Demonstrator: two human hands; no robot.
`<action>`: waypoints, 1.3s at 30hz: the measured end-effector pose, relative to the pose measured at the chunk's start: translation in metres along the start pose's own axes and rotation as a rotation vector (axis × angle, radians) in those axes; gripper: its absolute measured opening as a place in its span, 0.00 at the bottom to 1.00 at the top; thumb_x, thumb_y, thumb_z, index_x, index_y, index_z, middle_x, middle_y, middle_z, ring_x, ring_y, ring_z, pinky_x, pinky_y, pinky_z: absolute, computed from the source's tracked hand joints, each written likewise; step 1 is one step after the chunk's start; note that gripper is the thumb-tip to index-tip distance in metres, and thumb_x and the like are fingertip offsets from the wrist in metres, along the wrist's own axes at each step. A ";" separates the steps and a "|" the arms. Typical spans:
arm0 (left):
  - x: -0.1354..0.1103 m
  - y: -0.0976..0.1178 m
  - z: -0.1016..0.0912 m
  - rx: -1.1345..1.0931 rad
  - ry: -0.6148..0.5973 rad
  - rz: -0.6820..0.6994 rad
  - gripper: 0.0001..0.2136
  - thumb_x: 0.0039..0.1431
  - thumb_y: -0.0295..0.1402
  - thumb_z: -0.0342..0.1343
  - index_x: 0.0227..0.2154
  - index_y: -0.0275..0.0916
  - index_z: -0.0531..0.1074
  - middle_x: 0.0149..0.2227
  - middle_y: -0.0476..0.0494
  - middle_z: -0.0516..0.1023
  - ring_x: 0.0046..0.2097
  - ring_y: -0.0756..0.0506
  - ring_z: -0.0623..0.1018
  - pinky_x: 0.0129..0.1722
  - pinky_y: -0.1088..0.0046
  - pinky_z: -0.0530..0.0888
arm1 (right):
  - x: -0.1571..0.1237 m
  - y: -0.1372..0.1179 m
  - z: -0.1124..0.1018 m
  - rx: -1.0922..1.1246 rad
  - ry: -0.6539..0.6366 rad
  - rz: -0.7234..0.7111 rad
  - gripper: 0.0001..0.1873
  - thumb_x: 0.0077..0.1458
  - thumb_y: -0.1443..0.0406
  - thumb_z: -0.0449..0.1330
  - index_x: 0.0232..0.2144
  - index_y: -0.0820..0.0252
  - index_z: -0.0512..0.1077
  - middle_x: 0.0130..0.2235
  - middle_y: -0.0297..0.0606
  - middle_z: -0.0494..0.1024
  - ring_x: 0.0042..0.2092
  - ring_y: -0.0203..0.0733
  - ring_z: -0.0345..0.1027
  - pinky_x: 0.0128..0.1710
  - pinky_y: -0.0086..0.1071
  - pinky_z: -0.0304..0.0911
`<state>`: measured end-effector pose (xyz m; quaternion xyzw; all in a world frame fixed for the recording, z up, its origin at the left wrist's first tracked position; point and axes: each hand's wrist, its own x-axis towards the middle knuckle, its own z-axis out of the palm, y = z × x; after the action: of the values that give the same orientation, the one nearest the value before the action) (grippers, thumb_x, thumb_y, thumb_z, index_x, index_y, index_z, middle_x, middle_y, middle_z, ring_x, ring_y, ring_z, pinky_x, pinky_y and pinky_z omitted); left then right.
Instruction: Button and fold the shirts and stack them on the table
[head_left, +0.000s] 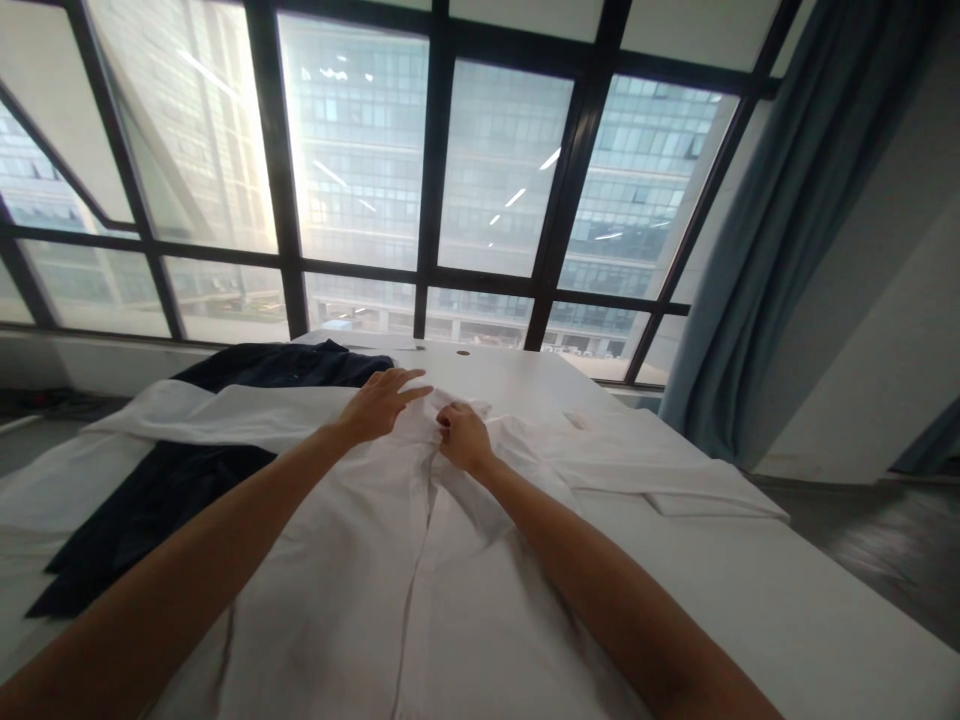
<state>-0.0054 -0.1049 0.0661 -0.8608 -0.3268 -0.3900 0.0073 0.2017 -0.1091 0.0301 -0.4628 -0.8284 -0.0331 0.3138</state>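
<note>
A white button-front shirt point(337, 570) lies spread on the white table, its front running toward me and its collar end at the far side. One sleeve stretches out to the left and the other to the right. Over the collar area, my left hand point(379, 405) has its fingers stretched out and apart. Close beside it, my right hand point(463, 436) is closed at the top of the shirt's front opening, fingers bent in a pinch on the white cloth. The exact bit of cloth between those fingertips is hard to make out.
Dark navy clothing point(161, 500) lies under the left sleeve. The white table point(750, 590) reaches to black-framed windows point(360, 150) at the back. A blue-grey curtain point(757, 250) hangs at the right, past the table's edge.
</note>
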 end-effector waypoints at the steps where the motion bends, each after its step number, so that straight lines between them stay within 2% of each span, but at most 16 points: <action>1: 0.004 0.003 -0.004 0.040 -0.061 0.054 0.29 0.49 0.18 0.53 0.54 0.50 0.72 0.61 0.41 0.65 0.62 0.35 0.60 0.61 0.52 0.54 | 0.000 0.000 0.000 -0.001 0.001 -0.014 0.14 0.46 0.76 0.57 0.35 0.61 0.75 0.40 0.43 0.75 0.46 0.45 0.65 0.47 0.34 0.60; 3: 0.014 0.006 -0.011 0.067 -0.148 0.126 0.29 0.48 0.17 0.52 0.51 0.50 0.74 0.62 0.43 0.64 0.63 0.35 0.59 0.61 0.52 0.52 | 0.000 0.001 0.000 0.000 0.003 -0.038 0.14 0.46 0.76 0.57 0.36 0.62 0.75 0.40 0.44 0.75 0.47 0.46 0.65 0.48 0.34 0.61; 6: 0.035 -0.002 -0.021 0.032 -0.218 0.138 0.18 0.45 0.18 0.56 0.35 0.46 0.79 0.57 0.43 0.70 0.61 0.35 0.62 0.59 0.57 0.55 | 0.000 0.001 -0.001 -0.012 -0.011 -0.036 0.14 0.47 0.75 0.57 0.37 0.62 0.76 0.41 0.45 0.75 0.47 0.46 0.66 0.47 0.34 0.61; 9: 0.053 -0.018 -0.028 0.003 -0.213 0.121 0.08 0.45 0.21 0.59 0.24 0.42 0.76 0.49 0.41 0.75 0.57 0.36 0.65 0.55 0.60 0.58 | 0.000 -0.001 -0.001 -0.046 -0.064 0.006 0.11 0.48 0.72 0.58 0.35 0.61 0.76 0.39 0.44 0.76 0.43 0.45 0.68 0.43 0.33 0.62; 12: 0.064 -0.026 -0.030 0.073 -0.234 0.143 0.05 0.46 0.25 0.61 0.21 0.41 0.73 0.42 0.39 0.76 0.54 0.36 0.67 0.51 0.61 0.60 | -0.001 -0.005 -0.004 -0.072 -0.138 0.034 0.08 0.48 0.69 0.59 0.32 0.60 0.77 0.37 0.42 0.77 0.37 0.42 0.70 0.37 0.32 0.62; 16: 0.065 -0.023 -0.023 0.219 -0.333 0.168 0.05 0.48 0.24 0.58 0.22 0.40 0.72 0.31 0.39 0.74 0.44 0.38 0.71 0.48 0.62 0.61 | 0.000 -0.003 -0.017 -0.026 -0.210 -0.050 0.08 0.48 0.67 0.60 0.32 0.57 0.77 0.36 0.38 0.77 0.38 0.42 0.70 0.38 0.31 0.61; 17: 0.063 -0.022 -0.021 0.230 -0.351 0.166 0.06 0.49 0.23 0.57 0.22 0.40 0.72 0.29 0.40 0.73 0.41 0.39 0.71 0.47 0.62 0.61 | 0.001 0.001 -0.021 -0.004 -0.170 -0.053 0.09 0.49 0.67 0.60 0.35 0.56 0.77 0.37 0.38 0.77 0.39 0.42 0.69 0.39 0.32 0.61; 20: 0.057 -0.023 -0.016 0.205 -0.369 0.137 0.07 0.48 0.22 0.57 0.22 0.41 0.72 0.27 0.42 0.72 0.38 0.41 0.71 0.45 0.65 0.63 | 0.005 0.018 -0.030 -0.008 0.087 -0.005 0.17 0.52 0.65 0.59 0.45 0.58 0.74 0.45 0.42 0.74 0.47 0.46 0.65 0.47 0.36 0.60; 22: 0.053 -0.026 -0.015 0.146 -0.348 0.106 0.06 0.45 0.22 0.60 0.22 0.41 0.73 0.26 0.44 0.73 0.37 0.41 0.72 0.45 0.66 0.64 | 0.008 0.032 -0.031 -0.055 0.182 0.017 0.21 0.53 0.64 0.61 0.51 0.59 0.71 0.50 0.46 0.71 0.52 0.50 0.61 0.50 0.39 0.57; 24: 0.049 -0.028 -0.013 0.054 -0.302 0.074 0.06 0.42 0.24 0.63 0.21 0.41 0.74 0.25 0.45 0.73 0.35 0.42 0.72 0.44 0.67 0.65 | 0.009 0.045 -0.028 -0.075 0.160 0.036 0.20 0.53 0.66 0.61 0.50 0.57 0.71 0.51 0.46 0.70 0.53 0.51 0.59 0.51 0.40 0.56; 26: 0.045 -0.027 -0.011 0.005 -0.297 0.055 0.06 0.41 0.30 0.67 0.20 0.41 0.73 0.24 0.46 0.72 0.32 0.44 0.72 0.42 0.68 0.65 | 0.009 0.054 -0.025 -0.063 0.122 0.063 0.14 0.55 0.68 0.60 0.45 0.58 0.74 0.49 0.45 0.71 0.51 0.50 0.60 0.50 0.40 0.56; 29: 0.041 -0.018 -0.004 0.144 -0.319 0.028 0.12 0.44 0.37 0.67 0.17 0.40 0.71 0.23 0.44 0.71 0.31 0.43 0.72 0.38 0.69 0.66 | 0.009 0.059 -0.023 -0.026 0.091 0.086 0.07 0.56 0.69 0.58 0.38 0.59 0.75 0.44 0.44 0.74 0.47 0.47 0.62 0.47 0.38 0.56; 31: 0.039 -0.010 0.002 0.280 -0.260 -0.029 0.09 0.46 0.34 0.66 0.20 0.39 0.71 0.26 0.42 0.72 0.31 0.43 0.73 0.36 0.69 0.66 | 0.009 0.060 -0.025 -0.012 0.069 0.086 0.07 0.57 0.69 0.57 0.37 0.60 0.75 0.41 0.43 0.75 0.45 0.46 0.64 0.46 0.37 0.56; 34: 0.037 0.001 0.006 0.380 -0.196 -0.170 0.05 0.49 0.27 0.61 0.31 0.38 0.73 0.31 0.41 0.74 0.33 0.42 0.74 0.35 0.69 0.67 | 0.010 0.061 -0.029 -0.047 0.039 0.071 0.09 0.58 0.70 0.55 0.37 0.60 0.75 0.39 0.43 0.77 0.44 0.46 0.65 0.46 0.36 0.56; 36: 0.037 0.007 0.004 0.455 -0.241 -0.237 0.08 0.53 0.25 0.57 0.37 0.38 0.73 0.34 0.42 0.76 0.36 0.42 0.76 0.36 0.69 0.68 | 0.010 0.063 -0.031 -0.095 0.027 0.054 0.11 0.59 0.71 0.53 0.38 0.61 0.76 0.40 0.44 0.78 0.45 0.46 0.66 0.47 0.37 0.57; 39: 0.038 0.012 -0.003 0.614 -0.367 -0.263 0.09 0.58 0.25 0.52 0.40 0.37 0.73 0.36 0.41 0.77 0.39 0.41 0.77 0.37 0.68 0.69 | 0.011 0.068 -0.031 -0.113 0.011 0.019 0.17 0.56 0.74 0.51 0.42 0.61 0.76 0.43 0.43 0.78 0.47 0.46 0.66 0.49 0.37 0.58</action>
<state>0.0180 -0.0940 0.0970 -0.8247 -0.5321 -0.1110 0.1561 0.2667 -0.0729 0.0450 -0.4873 -0.8192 -0.0795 0.2918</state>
